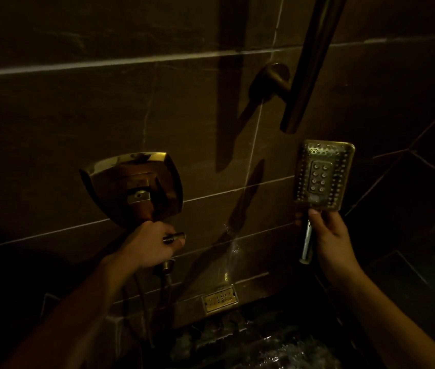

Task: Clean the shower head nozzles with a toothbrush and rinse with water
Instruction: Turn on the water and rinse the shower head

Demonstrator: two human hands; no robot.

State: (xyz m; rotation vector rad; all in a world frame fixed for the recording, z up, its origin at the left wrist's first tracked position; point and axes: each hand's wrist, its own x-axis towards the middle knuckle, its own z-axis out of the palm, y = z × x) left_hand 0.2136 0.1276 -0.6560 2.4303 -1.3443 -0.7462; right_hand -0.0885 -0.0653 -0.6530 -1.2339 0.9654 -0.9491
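The scene is dim. My right hand (329, 242) grips the handle of a rectangular metal shower head (324, 175), held upright with its nozzle face toward me. The face is wet, with rows of small nozzles round a centre block of larger ones. My left hand (148, 245) is closed on the lever (175, 237) of the wall mixer valve, just below its shiny square cover plate (134, 186). A thin trickle of water (231, 246) runs down the wall between my hands. No toothbrush is visible.
A vertical slide rail (309, 67) with its wall bracket (271, 78) hangs above the shower head. A small brass drain grille (220, 299) sits low on the tiled wall. Wet floor (264, 347) glistens below. A hose fitting (167, 266) hangs under the valve.
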